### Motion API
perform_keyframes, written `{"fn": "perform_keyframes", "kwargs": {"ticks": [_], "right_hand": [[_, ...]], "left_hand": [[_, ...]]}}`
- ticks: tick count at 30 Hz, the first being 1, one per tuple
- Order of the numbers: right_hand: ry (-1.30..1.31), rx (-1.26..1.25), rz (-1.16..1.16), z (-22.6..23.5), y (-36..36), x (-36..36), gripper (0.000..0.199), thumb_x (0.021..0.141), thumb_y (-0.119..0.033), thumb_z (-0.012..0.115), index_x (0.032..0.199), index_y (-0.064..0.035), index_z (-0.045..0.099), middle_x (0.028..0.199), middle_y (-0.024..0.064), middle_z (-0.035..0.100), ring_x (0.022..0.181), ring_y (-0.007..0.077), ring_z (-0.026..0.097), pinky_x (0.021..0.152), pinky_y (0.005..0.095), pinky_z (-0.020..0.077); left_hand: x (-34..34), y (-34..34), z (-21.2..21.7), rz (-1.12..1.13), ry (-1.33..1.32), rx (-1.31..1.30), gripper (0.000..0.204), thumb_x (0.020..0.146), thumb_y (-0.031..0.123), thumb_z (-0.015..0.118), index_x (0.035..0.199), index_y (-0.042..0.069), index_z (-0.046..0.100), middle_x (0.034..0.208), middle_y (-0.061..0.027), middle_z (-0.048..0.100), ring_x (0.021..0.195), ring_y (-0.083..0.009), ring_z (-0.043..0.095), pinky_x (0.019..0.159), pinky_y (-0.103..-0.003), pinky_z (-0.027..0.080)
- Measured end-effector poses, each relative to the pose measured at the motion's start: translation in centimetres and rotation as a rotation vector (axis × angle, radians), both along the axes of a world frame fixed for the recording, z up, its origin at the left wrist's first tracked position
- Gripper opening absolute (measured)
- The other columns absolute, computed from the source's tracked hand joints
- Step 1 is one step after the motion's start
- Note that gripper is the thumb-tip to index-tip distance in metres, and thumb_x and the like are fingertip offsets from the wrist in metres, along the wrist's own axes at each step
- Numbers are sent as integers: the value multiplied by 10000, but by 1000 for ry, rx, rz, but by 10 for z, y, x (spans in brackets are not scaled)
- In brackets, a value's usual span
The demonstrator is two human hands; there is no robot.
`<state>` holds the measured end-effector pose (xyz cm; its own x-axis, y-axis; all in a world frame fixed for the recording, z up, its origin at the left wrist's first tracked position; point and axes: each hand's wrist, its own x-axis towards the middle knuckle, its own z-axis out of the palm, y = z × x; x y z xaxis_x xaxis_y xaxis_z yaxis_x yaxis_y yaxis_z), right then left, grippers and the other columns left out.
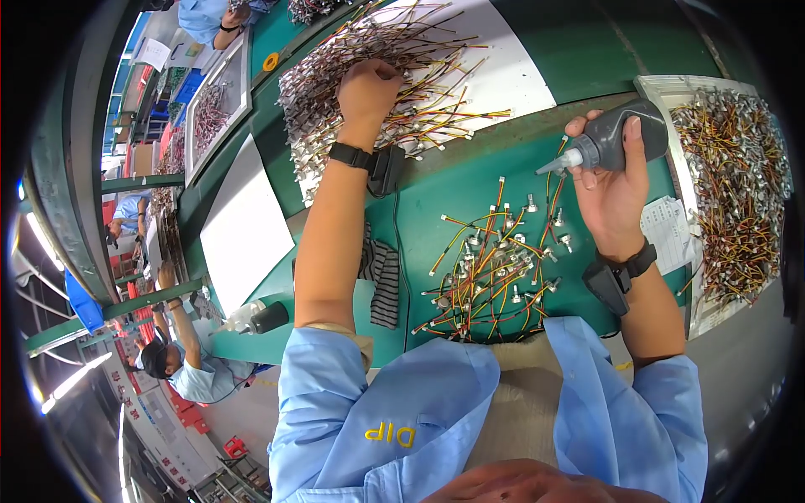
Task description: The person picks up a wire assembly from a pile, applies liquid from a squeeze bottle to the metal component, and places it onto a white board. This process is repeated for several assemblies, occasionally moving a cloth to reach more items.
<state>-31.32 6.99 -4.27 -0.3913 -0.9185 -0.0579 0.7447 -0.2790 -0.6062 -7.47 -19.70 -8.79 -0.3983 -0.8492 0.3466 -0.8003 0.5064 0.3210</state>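
Wires (377, 80), light and limp, are pinched from the pile by the left hand (366, 88), while a soft squeeze bottle (616, 134) is clasped by the right hand (616, 189)

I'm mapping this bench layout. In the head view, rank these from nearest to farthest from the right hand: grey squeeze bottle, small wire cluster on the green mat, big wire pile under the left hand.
1. Grey squeeze bottle, held in the right hand.
2. Small wire cluster, lower left of it.
3. Big wire pile, far left, under the left hand.
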Motion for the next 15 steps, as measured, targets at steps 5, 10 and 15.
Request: {"fn": "perform_keyframes", "kwargs": {"ticks": [5,10,15], "right_hand": [[-36,-15,10,-1,-3,-1,451,986,-428,465,1065,7,554,978,165,632,494,98,458,560,217,438],[-124,-83,49,-6,-2,-9,435,992,-412,457,1047,3,571,981,156,635,501,98,444,566,219,427],[-77,-15,53,-13,-3,-8,494,958,-478,494,1101,-6,531,988,150,641,494,133,414,583,247,424]], "left_hand": [[1,10,20,-38,143,95,159,690,206,751,801,96,723,702,-47,659,696,-188,637,651,-304,499],[-26,110,77,-490,183,511,162,746,98,706,906,68,703,830,-83,659,776,-168,636,676,-295,489],[-21,185,65,-775,-213,644,165,778,99,692,938,62,678,844,-91,635,784,-242,636,672,-343,495]]}}
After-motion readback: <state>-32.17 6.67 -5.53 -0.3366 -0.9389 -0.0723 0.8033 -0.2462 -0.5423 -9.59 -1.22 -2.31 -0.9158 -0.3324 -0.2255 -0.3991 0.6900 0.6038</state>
